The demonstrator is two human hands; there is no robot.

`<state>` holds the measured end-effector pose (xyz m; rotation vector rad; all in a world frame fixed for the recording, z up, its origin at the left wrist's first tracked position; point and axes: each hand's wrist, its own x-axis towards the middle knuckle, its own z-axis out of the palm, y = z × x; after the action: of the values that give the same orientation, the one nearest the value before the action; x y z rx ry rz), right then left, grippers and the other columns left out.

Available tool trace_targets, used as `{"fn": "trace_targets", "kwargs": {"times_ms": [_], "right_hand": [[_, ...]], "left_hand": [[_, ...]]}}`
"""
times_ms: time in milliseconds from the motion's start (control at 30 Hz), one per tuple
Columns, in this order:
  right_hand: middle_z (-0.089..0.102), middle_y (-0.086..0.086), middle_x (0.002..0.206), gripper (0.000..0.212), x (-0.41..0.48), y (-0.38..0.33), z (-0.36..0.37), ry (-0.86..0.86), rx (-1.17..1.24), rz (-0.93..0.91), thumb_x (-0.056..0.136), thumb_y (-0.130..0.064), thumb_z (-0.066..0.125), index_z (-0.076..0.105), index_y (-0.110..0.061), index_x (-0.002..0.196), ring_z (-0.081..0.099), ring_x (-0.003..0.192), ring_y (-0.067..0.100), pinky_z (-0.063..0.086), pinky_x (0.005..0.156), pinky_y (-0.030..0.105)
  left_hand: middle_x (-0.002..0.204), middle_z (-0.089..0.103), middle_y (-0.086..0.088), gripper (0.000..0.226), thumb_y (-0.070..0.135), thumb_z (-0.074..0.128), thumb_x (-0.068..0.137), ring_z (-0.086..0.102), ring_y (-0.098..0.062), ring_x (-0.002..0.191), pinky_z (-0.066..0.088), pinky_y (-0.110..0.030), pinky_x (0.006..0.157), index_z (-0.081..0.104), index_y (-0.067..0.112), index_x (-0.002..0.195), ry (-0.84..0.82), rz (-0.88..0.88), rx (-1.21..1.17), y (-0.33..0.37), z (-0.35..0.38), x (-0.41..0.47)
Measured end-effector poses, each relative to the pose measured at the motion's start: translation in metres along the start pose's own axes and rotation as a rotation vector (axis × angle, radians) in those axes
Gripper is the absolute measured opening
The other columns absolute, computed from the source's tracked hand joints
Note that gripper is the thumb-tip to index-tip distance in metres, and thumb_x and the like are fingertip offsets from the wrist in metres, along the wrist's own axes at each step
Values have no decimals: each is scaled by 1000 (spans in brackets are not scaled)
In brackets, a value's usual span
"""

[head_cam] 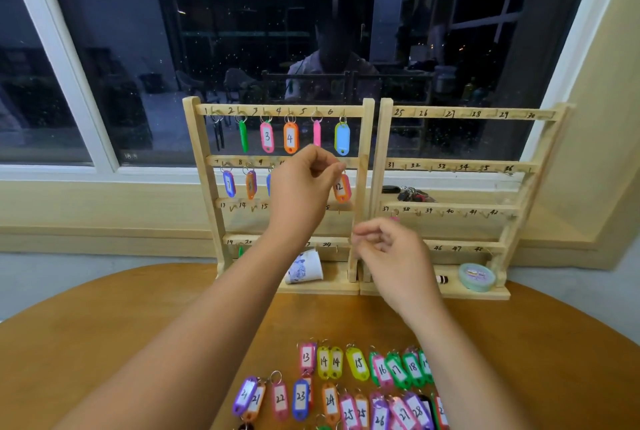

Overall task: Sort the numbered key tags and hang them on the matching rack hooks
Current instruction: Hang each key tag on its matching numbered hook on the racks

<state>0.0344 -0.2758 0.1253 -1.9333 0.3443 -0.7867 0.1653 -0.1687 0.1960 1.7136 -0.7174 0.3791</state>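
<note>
Numbered plastic key tags [358, 363] lie in two rows on the round brown wooden table [104, 332], below both hands and between the forearms. The far row runs from 13 up to about 18 and the near row from 21 to 28, with some numbers twice.

Left of the left hand [304, 187], the left wooden rack [202, 166] carries a blue tag 7 [229, 183] and an orange tag 8 [251, 184] on its second rail. Above that hand, the top rail holds a green tag [243, 135] seen edge-on, a pink tag 3 [267, 136], an orange tag 4 [290, 137], a second pink tag [317, 133] edge-on, and a light blue tag [342, 138] whose number does not show.

The left hand is raised at the second rail, thumb and forefinger pinched at the ring of the orange tag 12 [342, 188], which hangs just right of the hand. Under the left forearm a white printed paper cup [306, 268] lies on its side on the rack's base.

The right hand [391, 249] hovers lower, in front of where the two racks meet, its fingers loosely curled with nothing seen in them. Above and right of it stands the right wooden rack [450, 166], numbered from 25 upward. A bunch of keys [414, 194] lies behind that rack above the right hand, and a mint-green round tin [477, 276] sits on its base to the right.
</note>
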Motion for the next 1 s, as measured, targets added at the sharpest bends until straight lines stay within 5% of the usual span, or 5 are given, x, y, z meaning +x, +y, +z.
{"fn": "trace_targets", "kwargs": {"times_ms": [200,433,567,700,1000], "right_hand": [[76,-7,86,16,-9,11,3,-87,19,71,98,-17,73,75,-32,94,74,81,10,63,82,46],[77,-4,82,16,-10,17,3,-134,45,80,98,-14,73,76,-29,94,75,77,12,58,74,39],[76,-6,85,14,-11,21,9,-158,6,87,98,-18,73,76,-31,93,74,81,11,62,76,42],[73,-10,88,12,-14,24,15,-157,-86,47,96,-22,75,76,-34,95,67,87,5,59,80,33],[70,-13,89,6,-31,30,38,-357,-279,71,96,-25,75,77,-30,97,63,81,1,51,75,18]], "left_hand": [[70,74,6,14,25,75,100,70,-9,62,56,-33,66,70,22,87,-6,51,52,1,12,8],[83,72,13,15,35,82,94,67,-8,82,57,-39,76,73,24,87,29,87,208,-5,11,20],[90,71,13,11,30,80,95,63,-4,85,54,-35,75,71,26,90,41,153,249,-4,1,16],[87,71,14,10,28,78,96,57,2,73,39,-14,66,71,26,89,39,186,226,-3,-22,-11],[89,74,19,13,22,80,93,63,-12,76,43,-14,64,73,33,89,-125,-120,243,-81,-66,-120]]}}
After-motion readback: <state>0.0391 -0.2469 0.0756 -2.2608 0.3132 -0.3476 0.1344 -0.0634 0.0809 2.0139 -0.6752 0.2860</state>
